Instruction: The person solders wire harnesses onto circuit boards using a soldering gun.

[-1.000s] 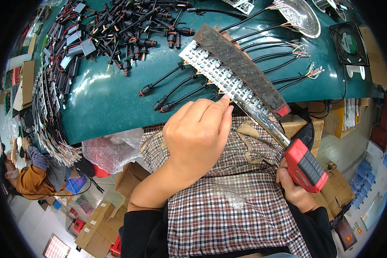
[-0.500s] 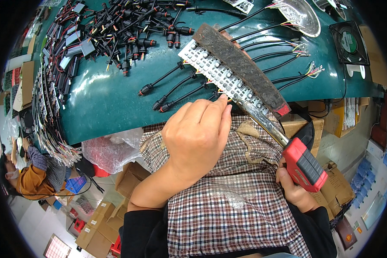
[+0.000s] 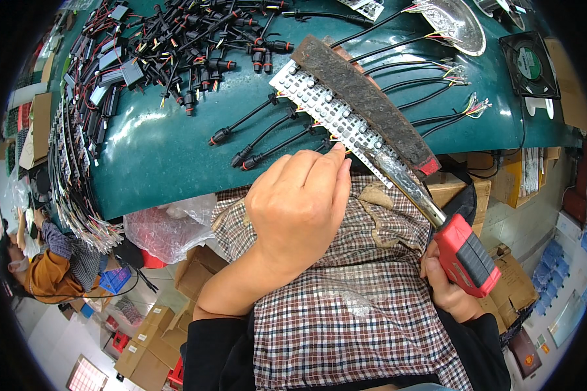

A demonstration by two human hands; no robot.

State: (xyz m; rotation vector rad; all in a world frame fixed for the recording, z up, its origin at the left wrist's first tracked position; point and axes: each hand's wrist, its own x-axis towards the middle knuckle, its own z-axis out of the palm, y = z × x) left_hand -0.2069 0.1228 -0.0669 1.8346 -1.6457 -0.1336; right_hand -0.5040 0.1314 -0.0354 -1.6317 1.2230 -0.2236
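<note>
Grasped in the right hand (image 3: pixel 447 287): the red-and-black handle of a soldering gun (image 3: pixel 466 257), its metal barrel angled over the near end of the white circuit board (image 3: pixel 336 116). Left hand (image 3: pixel 297 202): curled, thumb and index fingertip at the board's near long edge; whether a lead is pinched cannot be told. The board lies on the green tabletop (image 3: pixel 156 166) beneath a dark bar (image 3: pixel 365 101), black connector cables (image 3: pixel 261 137) along its edge.

Containers: a silvery dish (image 3: pixel 463 26), far right, with stripped cable ends at its rim and indistinct contents; a yellow box (image 3: pixel 516 186) below the tabletop, holding upright pale sheets; an open carton (image 3: pixel 194 277), interior unclear; a blue basket (image 3: pixel 114 280), contents too small to identify.
</note>
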